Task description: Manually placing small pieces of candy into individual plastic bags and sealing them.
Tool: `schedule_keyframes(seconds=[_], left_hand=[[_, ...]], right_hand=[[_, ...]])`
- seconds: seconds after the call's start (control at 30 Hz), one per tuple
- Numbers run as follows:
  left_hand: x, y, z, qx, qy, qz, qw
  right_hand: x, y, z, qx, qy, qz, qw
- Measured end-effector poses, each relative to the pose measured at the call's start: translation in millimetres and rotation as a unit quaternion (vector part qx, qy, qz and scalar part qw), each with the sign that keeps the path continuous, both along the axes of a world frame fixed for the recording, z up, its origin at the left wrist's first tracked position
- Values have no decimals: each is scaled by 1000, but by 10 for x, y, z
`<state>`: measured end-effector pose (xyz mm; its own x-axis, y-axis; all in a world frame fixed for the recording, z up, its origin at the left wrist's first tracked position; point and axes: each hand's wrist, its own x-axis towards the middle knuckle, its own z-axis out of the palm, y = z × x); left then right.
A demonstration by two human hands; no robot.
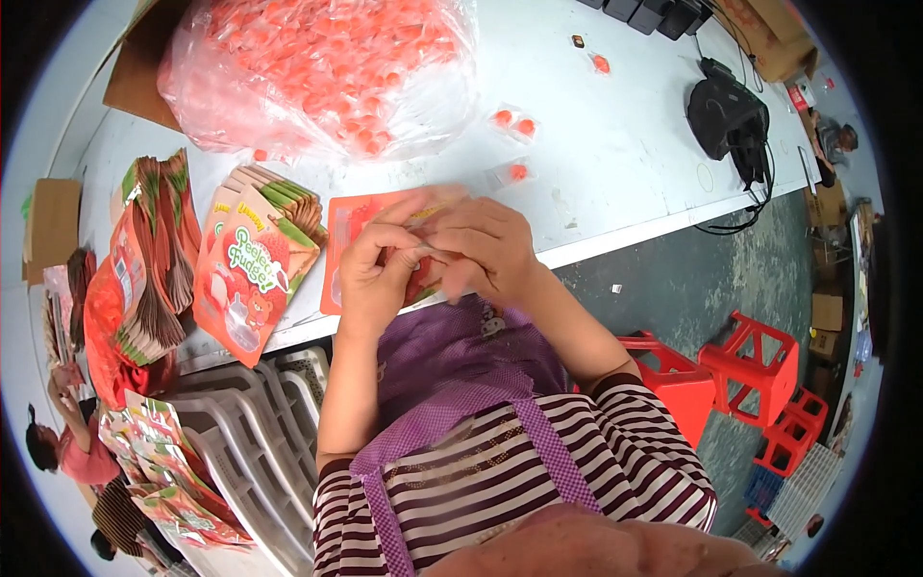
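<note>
My left hand (378, 272) and my right hand (488, 242) meet close together above the near edge of the table. Both have curled fingers, with thumbs and fingertips pressed together. A red pouch (348, 213) with printed fruit lies right beneath them, partly covered. What the fingertips pinch is hidden, and the right fingers are partly smeared by motion. To the left of the hands stands a fanned stack of similar red pouches (252, 274). A clear packet with a red candy (517, 173) lies just beyond my right hand, and two more wrapped candies (514, 125) sit farther back.
A large clear bag of red candies (327, 77) fills the far left of the table, beside a cardboard box (144, 72). More pouches (154, 260) stand at left above grey plastic crates (240, 452). A black device with cables (728, 115) sits right; red stools (750, 367) stand below.
</note>
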<state>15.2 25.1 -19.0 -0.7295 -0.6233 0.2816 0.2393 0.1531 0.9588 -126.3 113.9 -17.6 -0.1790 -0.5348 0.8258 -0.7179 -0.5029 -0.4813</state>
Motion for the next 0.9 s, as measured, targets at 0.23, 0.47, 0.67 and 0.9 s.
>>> schedule_keyframes(seconds=[0.23,0.47,0.67,0.9], left_hand=[[-1,60,16,-15,-1,-39,999],[49,47,74,39,29,-51,998],[167,-20,50,117,100,0,988],[260,38,228,-88,22,-17,996]], right_hand=[[134,100,88,148,-132,45,979],[80,46,163,8,49,-33,998],[241,137,326,-17,101,-69,992],[225,220,303,177,87,89,976]])
